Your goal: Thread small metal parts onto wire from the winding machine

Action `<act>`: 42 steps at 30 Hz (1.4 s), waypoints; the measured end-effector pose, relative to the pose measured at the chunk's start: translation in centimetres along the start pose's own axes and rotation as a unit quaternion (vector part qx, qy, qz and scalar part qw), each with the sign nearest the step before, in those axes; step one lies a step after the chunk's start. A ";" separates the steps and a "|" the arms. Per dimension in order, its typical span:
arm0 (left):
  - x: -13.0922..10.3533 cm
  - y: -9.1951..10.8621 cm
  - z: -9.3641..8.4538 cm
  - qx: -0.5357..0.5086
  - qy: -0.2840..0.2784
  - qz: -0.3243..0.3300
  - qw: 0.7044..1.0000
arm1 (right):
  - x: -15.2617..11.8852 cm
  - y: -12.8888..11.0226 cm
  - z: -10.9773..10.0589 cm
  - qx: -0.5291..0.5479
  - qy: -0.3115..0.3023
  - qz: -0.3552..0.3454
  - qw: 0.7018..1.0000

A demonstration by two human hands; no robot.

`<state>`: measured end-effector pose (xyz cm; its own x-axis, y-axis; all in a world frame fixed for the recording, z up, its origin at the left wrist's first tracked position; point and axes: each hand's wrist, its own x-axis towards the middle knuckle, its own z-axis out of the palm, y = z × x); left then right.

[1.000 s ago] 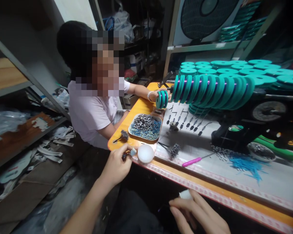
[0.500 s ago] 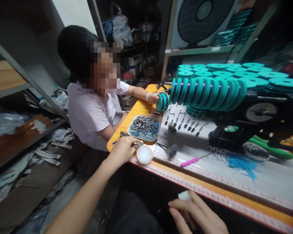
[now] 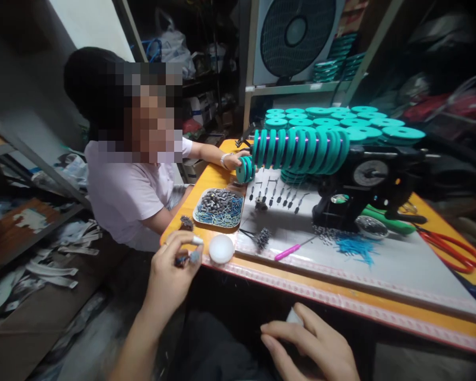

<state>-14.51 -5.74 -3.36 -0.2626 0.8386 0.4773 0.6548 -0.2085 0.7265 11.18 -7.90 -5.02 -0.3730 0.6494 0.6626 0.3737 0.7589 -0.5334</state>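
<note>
Head view: left hand (image 3: 168,271) curled around small dark-bluish pieces (image 3: 181,261) that seemed light, best pinched mid-length; right hand (image 3: 311,344) curled, grip unclear.

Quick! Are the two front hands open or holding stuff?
Left hand: curled, holding something small and dark, too blurred to name.
Right hand: half curled; cannot tell if it holds anything.

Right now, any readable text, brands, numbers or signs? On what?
None readable.
Dial on the black machine: markings too blurred.
Pink-printed strip along the table edge: too small.
White tag on the shelf: too blurred to tell whether it has text.
</note>
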 end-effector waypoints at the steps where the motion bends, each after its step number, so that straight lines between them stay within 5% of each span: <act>1: -1.2 0.9 0.5 -0.070 0.021 -0.039 0.997 | 0.0 -0.2 0.1 0.010 0.009 0.008 1.000; 4: -4.5 3.6 3.0 -0.266 -0.032 -0.188 0.945 | 0.0 -0.8 0.3 0.050 0.018 0.047 0.997; 8: -7.3 6.3 6.0 -0.468 -0.149 -0.310 0.814 | -0.3 -1.3 0.2 0.125 0.023 0.128 0.984; 11: -7.9 7.5 7.0 -0.546 -0.146 -0.367 0.739 | -0.4 -1.5 0.0 0.168 0.041 0.168 0.970; 14: -7.9 8.4 7.2 -0.580 -0.137 -0.400 0.696 | 0.0 -1.8 -0.2 0.194 0.075 0.177 0.962; 24: -8.6 8.8 7.5 -0.570 -0.127 -0.420 0.694 | 1.0 -2.5 -0.5 0.213 0.120 0.178 0.953; 42: -8.7 9.2 7.7 -0.554 -0.073 -0.398 0.728 | 0.7 -2.2 -0.4 0.222 0.113 0.202 0.947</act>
<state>-0.76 -11.13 -4.63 -0.1158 0.9432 -0.3113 -0.6577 0.1621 0.7357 10.49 -9.09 -3.16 -0.0666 0.9019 0.4267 0.0353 0.4295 -0.9024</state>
